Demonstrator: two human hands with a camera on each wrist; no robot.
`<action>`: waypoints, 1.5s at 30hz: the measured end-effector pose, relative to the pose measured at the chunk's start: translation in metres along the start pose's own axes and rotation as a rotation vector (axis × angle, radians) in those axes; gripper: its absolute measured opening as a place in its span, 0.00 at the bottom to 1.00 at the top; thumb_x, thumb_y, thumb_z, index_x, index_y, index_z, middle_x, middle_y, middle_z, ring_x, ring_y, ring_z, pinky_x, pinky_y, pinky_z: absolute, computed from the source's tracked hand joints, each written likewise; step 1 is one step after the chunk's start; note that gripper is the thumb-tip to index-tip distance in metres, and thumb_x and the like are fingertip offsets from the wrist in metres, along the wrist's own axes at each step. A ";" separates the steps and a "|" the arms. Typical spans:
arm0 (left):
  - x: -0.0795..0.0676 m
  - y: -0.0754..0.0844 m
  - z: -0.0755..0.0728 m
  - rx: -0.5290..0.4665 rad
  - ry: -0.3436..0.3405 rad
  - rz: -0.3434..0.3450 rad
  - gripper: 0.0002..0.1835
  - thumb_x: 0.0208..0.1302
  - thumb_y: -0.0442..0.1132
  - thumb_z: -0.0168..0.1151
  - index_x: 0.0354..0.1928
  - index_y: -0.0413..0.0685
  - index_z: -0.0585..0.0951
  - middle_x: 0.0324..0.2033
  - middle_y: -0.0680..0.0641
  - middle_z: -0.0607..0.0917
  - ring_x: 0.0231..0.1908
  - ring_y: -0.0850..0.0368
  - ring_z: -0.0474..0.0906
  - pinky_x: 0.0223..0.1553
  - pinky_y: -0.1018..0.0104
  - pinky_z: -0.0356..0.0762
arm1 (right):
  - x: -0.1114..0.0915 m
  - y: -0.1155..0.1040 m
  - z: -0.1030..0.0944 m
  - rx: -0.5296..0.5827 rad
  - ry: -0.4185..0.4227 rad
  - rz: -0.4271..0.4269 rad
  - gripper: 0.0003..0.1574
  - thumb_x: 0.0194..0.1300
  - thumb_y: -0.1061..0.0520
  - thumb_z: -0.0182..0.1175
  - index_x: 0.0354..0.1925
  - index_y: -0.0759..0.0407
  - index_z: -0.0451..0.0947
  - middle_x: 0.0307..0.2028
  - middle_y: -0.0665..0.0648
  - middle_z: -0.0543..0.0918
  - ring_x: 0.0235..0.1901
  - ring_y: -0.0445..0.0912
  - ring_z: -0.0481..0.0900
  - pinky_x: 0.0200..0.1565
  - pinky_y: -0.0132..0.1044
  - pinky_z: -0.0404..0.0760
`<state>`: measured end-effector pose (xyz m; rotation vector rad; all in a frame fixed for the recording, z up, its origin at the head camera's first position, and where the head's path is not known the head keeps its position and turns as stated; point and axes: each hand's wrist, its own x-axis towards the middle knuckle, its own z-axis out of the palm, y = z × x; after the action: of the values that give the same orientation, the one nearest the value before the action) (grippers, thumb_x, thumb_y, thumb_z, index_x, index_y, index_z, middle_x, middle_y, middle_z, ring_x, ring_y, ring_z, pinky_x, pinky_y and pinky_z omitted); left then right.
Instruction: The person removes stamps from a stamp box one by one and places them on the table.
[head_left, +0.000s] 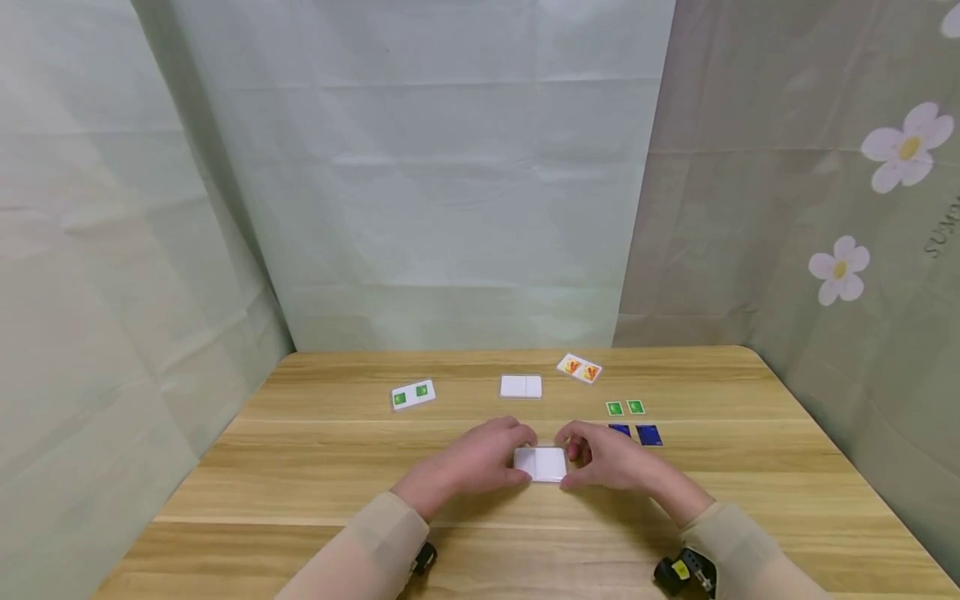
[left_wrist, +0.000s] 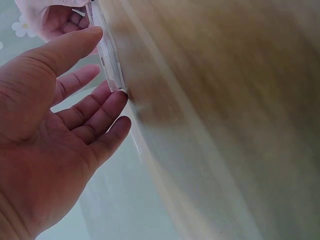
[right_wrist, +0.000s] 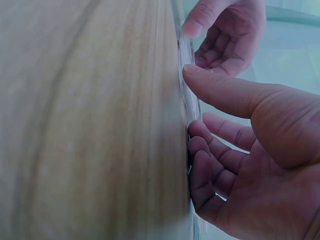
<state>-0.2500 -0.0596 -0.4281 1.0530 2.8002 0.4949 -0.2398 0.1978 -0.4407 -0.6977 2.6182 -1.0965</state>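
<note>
Left hand (head_left: 483, 458) and right hand (head_left: 611, 457) pinch a clear-edged white rectangular plastic case (head_left: 546, 464), edge-on only from the wrists; to their right, grey flowered fabric (head_left: 802, 200) apparently reads "SUMM".

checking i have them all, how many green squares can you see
4 green squares: two on the white card at left, and two loose ones at right, just beyond the blue squares. The right hand may hide others.

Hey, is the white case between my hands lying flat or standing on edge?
Lying flat: in the head view, the white case shows its broad face upward.
</note>
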 end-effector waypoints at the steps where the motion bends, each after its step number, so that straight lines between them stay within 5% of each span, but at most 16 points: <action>1: 0.000 0.000 0.000 -0.001 0.000 0.000 0.24 0.68 0.44 0.81 0.63 0.48 0.86 0.56 0.50 0.85 0.50 0.62 0.79 0.55 0.65 0.82 | 0.000 0.000 0.000 0.000 -0.001 0.002 0.31 0.59 0.58 0.86 0.55 0.56 0.80 0.40 0.52 0.80 0.38 0.47 0.75 0.39 0.36 0.74; 45: -0.002 0.001 -0.008 0.030 -0.041 -0.002 0.23 0.67 0.38 0.82 0.61 0.50 0.86 0.53 0.48 0.88 0.48 0.59 0.81 0.54 0.61 0.83 | 0.002 -0.002 0.001 -0.036 -0.011 0.005 0.27 0.60 0.54 0.86 0.52 0.58 0.83 0.39 0.53 0.79 0.41 0.49 0.74 0.40 0.38 0.73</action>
<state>-0.2496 -0.0625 -0.4203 1.0531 2.7813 0.4278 -0.2404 0.1948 -0.4400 -0.7020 2.6350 -1.0434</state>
